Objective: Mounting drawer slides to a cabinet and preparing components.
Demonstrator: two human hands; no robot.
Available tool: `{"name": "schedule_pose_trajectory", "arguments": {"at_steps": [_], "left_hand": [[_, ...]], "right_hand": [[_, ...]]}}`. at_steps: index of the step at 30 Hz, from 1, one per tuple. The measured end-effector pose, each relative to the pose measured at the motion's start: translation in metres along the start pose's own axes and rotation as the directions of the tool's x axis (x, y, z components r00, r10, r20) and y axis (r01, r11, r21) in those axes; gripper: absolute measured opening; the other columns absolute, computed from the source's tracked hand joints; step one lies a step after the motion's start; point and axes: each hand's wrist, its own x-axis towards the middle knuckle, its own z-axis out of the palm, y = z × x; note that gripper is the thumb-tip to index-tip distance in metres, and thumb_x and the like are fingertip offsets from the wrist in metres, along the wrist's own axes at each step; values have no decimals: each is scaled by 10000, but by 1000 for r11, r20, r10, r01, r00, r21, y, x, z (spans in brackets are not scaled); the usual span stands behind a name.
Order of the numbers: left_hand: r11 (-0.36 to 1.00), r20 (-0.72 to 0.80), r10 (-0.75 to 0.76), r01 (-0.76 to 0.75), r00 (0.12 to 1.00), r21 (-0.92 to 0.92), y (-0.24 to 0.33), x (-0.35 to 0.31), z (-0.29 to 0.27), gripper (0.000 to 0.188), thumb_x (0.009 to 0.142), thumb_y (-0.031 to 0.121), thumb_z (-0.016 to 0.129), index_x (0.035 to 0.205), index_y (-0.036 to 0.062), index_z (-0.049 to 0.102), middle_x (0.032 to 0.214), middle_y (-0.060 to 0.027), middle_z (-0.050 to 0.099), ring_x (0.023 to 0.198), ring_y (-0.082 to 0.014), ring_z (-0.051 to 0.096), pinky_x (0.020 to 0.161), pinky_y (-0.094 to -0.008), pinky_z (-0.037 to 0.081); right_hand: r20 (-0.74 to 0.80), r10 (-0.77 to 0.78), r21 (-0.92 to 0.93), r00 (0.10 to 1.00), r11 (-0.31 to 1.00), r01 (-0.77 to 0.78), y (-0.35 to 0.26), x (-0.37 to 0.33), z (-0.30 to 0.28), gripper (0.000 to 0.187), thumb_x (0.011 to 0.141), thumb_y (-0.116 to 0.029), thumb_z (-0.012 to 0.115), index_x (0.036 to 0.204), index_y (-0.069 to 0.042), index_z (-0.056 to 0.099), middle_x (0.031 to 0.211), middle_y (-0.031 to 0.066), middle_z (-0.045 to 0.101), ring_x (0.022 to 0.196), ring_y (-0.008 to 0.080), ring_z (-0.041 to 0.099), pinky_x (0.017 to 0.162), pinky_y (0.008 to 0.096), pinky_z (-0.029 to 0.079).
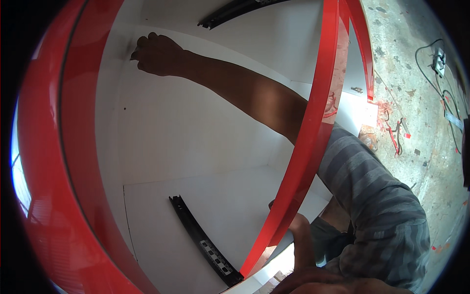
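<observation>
My right arm, in a grey striped sleeve, reaches through the opening of a red-edged white cabinet. At its end, my right hand (157, 55) is closed against the inner side wall (110, 93), its fingers curled. Whether something small is pinched in the fingertips is too dark to make out. Lower down, my left hand (299, 226) grips the red frame rail (306, 157), a fingertip showing past its inner side; the rail hides most of the fingers. A black drawer slide (203, 245) is on the lower white panel, and another slide (240, 11) is on the upper one.
Red outer panel (44, 147) curves along the left. To the right lies a stained concrete floor (401, 59) with a power socket (439, 62), its dark cable, and red and black scraps (396, 137). A small metal piece (356, 90) rests by the frame.
</observation>
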Motion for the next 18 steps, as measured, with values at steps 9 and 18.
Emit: {"name": "schedule_pose_trajectory", "arguments": {"at_steps": [9,18], "left_hand": [[998,11,-10,11,1000,-61,0,-3,1,278,937,83,580,1164,-78,602,1208,-122,620,1125,-207,566,1026,-341,391],[967,-186,-190,150,964,-206,-39,14,-20,192,931,114,661,1069,27,559,1013,-41,574,933,-160,545,881,-313,418]], "right_hand": [[-68,-17,116,998,993,25,-5,8,-16,209,863,-199,639,1032,-97,710,988,93,638,863,270,588,725,370,510],[158,-8,149,987,989,-16,-22,12,-38,252,878,-97,595,1088,29,653,949,208,650,953,321,588,793,398,497]]}}
